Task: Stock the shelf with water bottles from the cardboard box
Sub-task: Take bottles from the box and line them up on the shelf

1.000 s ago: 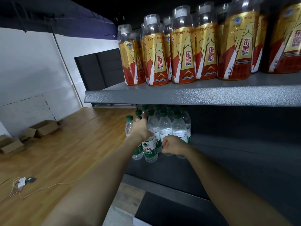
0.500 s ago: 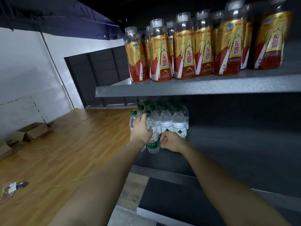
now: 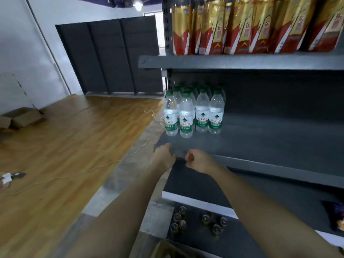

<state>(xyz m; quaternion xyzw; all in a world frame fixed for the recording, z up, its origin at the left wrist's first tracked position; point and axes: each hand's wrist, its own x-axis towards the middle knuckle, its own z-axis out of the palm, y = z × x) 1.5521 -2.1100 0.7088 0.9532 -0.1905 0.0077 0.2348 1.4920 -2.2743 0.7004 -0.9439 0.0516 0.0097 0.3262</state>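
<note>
Both arms reach forward; the left hand [image 3: 163,157] and the right hand [image 3: 197,161] hover at the shelf [image 3: 270,138] edge, fingers curled, holding nothing. The water bottles [image 3: 193,112] stand upright together at the shelf's left end.

Dim indoor scene lit chiefly by a single ceiling lamp [image 3: 138,5], which flares to white at the top of the view. The wooden floor [image 3: 61,144] carries a soft sheen, while the grey shelf [image 3: 270,138] recedes into deep shadow at the rear. Motion blur softens both hands [image 3: 164,155], the forearms and the gold-labelled bottles [image 3: 242,25]. Wide-angle distortion bends straight lines near the borders. The water bottles [image 3: 193,112] are sharpest; their label text stays partly legible.
</note>
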